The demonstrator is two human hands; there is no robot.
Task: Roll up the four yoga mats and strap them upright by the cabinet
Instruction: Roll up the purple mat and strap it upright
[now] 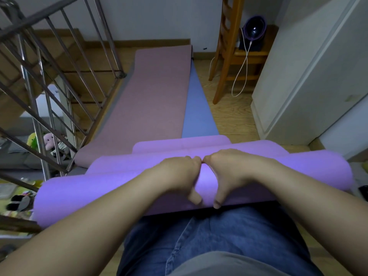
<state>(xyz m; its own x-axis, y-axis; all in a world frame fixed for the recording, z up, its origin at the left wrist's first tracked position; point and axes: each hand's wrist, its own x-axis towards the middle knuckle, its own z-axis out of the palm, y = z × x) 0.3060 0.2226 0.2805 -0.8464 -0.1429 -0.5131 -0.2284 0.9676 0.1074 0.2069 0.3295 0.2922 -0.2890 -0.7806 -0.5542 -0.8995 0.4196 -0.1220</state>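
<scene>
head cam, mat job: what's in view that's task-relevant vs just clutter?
Job:
half-rolled purple foam yoga mat, gripped by left hand and right hand; flat pink yoga mat; flat blue yoga mat beside it; white cabinet.

Lying about:
wooden chair; round purple fan with white cable; metal stair railing; plush toys.

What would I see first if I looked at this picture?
The fat purple mat stretches across the middle, and the left hand and right hand grip its roll side by side. Beyond it, a pink mat and a blue mat lie flat on the floor, with a metal stair railing on the left.
</scene>
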